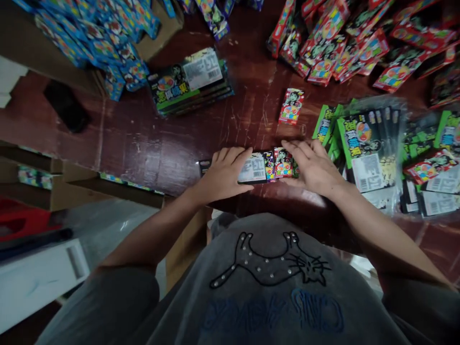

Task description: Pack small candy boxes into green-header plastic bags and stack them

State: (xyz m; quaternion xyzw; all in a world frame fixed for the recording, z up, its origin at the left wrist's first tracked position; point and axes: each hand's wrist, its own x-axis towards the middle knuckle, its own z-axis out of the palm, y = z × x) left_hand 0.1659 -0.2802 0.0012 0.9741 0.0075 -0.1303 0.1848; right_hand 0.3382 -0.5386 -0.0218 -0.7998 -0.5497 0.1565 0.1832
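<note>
My left hand point(224, 175) is closed over a flat black packet with a white label point(254, 167), thumb along its near edge and fingers across the far side. A small purple candy box point(269, 165) shows at the packet's right end. Beside it, my right hand point(314, 165) grips a small red candy box point(282, 162) between fingers on its far side and thumb on its near side. A bit of green packaging shows under the right palm. Another red candy box point(291, 106) lies alone on the table, beyond the hands.
Loose red boxes point(328, 40) pile up at the far right. Blue boxes point(97, 36) spill from a carton at the far left. A stack of black-green packs point(190, 81) lies ahead; bagged packs point(370, 143) lie right. A black object point(66, 106) sits left on the table point(143, 139).
</note>
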